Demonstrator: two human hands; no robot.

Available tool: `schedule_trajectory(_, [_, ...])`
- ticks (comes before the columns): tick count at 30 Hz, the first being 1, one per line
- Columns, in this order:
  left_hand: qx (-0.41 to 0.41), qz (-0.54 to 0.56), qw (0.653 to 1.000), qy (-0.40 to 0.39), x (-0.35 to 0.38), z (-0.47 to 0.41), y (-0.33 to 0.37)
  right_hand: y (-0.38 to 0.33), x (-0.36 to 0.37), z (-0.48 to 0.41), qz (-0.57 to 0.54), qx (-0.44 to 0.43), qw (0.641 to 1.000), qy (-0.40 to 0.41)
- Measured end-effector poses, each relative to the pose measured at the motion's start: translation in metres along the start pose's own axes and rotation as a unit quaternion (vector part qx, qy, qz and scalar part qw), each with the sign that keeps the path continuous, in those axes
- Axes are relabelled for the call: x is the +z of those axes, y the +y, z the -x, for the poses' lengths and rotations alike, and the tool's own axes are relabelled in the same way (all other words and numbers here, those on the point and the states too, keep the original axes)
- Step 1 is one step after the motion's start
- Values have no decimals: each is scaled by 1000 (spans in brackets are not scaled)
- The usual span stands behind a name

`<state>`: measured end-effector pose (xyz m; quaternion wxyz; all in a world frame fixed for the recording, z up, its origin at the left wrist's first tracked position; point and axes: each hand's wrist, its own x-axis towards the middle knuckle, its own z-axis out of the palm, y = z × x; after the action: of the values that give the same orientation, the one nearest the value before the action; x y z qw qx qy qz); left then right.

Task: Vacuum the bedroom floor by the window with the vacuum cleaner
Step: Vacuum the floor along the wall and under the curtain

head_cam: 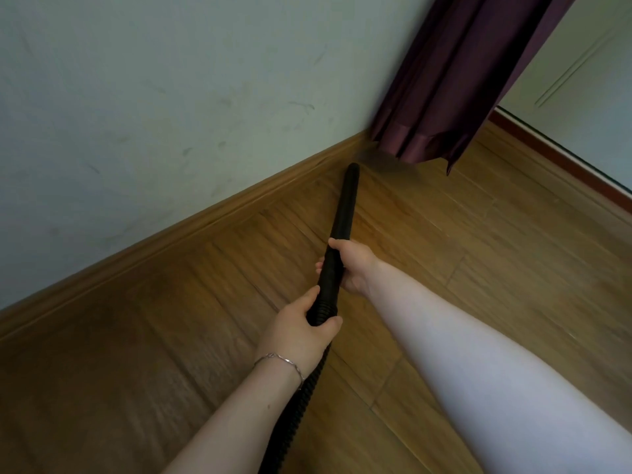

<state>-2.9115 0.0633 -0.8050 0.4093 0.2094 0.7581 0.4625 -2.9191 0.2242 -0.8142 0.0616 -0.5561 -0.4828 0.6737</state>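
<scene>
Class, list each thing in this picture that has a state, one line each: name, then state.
Vacuum tube: held, angled down, tip low by the skirting board.
Hose: ribbed, trailing back out of view at the bottom.
Left hand: grips the hose end.
Right hand: grips the tube further forward.
Curtain: hanging, gathered in folds, hem near the floor.
Bracelet: worn on the wrist.

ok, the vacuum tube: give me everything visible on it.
The vacuum tube is a black, matt, plastic-looking rigid pipe with no floor head on its end. It slants away from the person, tip low by the skirting board, just short of the purple curtain; floor contact cannot be judged. Its near end joins a black ribbed hose running out of frame. The right hand grips the tube; the left hand grips the ribbed joint.
</scene>
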Motion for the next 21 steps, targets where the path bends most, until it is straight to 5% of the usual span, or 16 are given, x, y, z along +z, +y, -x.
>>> schedule_trajectory(21, [-24,-25,999,11,-27,28,-6,22,28,28,-19,-57,998,-12])
